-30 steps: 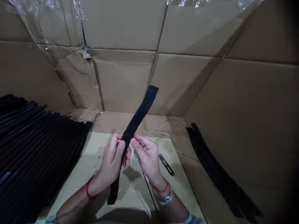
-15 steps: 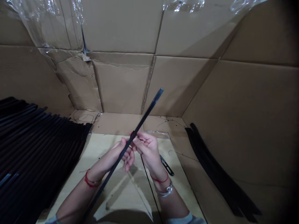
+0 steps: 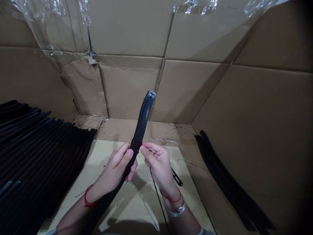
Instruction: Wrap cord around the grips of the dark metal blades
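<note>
Your left hand (image 3: 114, 171) and right hand (image 3: 157, 166) grip one black strap (image 3: 143, 125) with closed fingers, holding it above one pale board (image 3: 144, 209) (one pair of snips (image 3: 177, 177) lies just right).

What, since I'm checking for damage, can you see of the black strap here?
The black strap is a long, narrow, flat band with a dull sheen, rubbery or leather-like, bowed in a curve. Its rounded upper end has a small hole. It rises tilted from the left hand, which grips it midway, its lower part running down toward the person. The right hand has its fingertips beside it; contact is unclear.
</note>
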Demonstrator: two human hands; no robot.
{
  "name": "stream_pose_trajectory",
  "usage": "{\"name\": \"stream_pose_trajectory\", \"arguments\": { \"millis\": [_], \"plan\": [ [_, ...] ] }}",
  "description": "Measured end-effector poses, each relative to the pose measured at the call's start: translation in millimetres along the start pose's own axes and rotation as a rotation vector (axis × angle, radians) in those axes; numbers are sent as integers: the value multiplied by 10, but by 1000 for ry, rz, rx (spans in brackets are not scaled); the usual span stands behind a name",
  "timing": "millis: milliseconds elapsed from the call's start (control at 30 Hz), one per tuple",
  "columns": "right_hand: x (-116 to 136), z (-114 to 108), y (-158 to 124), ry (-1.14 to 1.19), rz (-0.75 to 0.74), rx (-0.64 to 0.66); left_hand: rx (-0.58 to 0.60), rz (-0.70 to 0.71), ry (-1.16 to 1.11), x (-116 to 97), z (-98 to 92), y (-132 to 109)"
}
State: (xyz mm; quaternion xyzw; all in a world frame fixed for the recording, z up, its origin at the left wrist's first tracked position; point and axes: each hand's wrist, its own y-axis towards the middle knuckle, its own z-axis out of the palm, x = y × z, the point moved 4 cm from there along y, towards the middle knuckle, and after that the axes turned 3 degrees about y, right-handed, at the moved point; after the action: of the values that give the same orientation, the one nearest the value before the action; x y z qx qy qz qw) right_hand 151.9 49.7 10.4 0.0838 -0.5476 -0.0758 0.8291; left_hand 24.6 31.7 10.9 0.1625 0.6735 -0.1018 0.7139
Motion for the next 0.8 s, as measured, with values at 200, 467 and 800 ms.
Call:
{"name": "stream_pose_trajectory", "arguments": {
  "millis": [200, 467, 800],
  "plan": [
    [-6, 32, -10, -19, -63, -28, 141, -101, -277, 138, -10, 95],
    [66, 105, -68, -102, -99, -28, 255, -329, -519, 249, -14, 169],
    [60, 17, -40, -119, -103, -94, 228, -233, -419, 228, 29, 153]
  ]
}}
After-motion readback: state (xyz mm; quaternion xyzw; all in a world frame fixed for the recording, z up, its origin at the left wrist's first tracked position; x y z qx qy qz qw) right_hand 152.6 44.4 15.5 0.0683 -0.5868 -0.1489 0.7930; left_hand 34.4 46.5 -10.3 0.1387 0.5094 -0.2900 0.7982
